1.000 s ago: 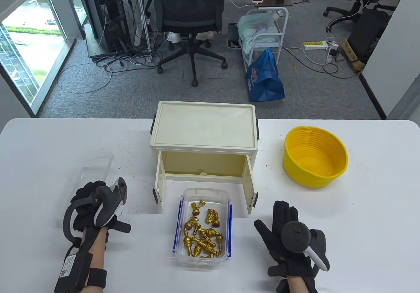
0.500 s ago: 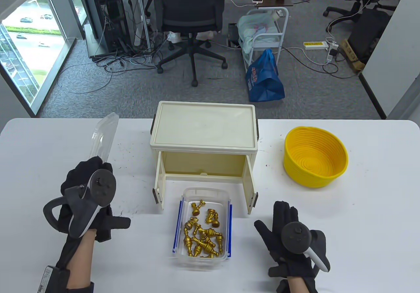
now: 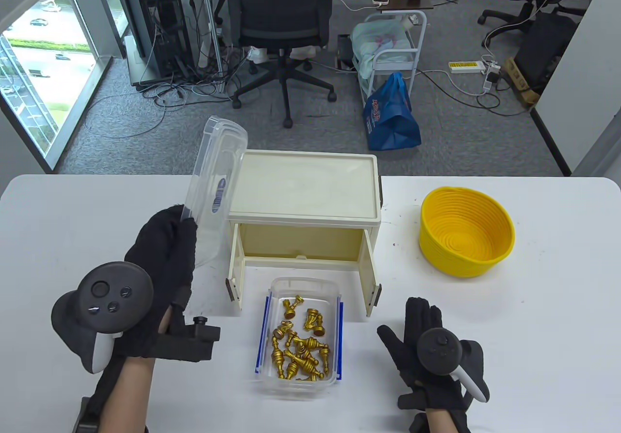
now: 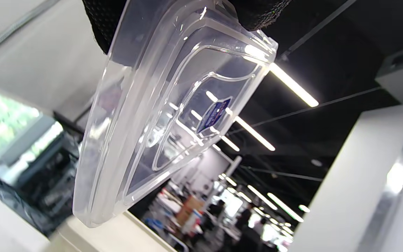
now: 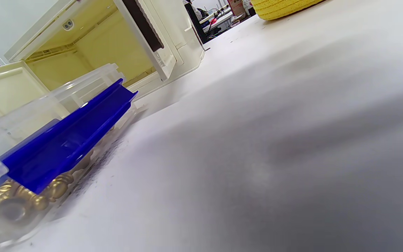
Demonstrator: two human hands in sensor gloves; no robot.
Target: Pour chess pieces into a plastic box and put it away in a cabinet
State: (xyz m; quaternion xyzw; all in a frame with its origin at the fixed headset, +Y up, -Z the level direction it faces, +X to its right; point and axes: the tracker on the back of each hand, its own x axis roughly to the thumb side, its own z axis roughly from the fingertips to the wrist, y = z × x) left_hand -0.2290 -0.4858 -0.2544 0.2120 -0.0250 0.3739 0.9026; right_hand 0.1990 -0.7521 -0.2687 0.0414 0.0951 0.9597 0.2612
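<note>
Chess pieces (image 3: 298,350) lie in the plastic box (image 3: 301,290) before the open cabinet (image 3: 303,188); right hand (image 3: 427,355) rests flat, released. Left wrist view: left hand (image 3: 162,253) grips the lid (image 4: 173,115) by one edge (likely to slip or seat crooked).

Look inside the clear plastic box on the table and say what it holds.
The plastic box holds a heap of gold chess pieces, lying loose. It has no lid on. Pieces at the bottom of the heap are partly covered, so an exact count cannot be made.
</note>
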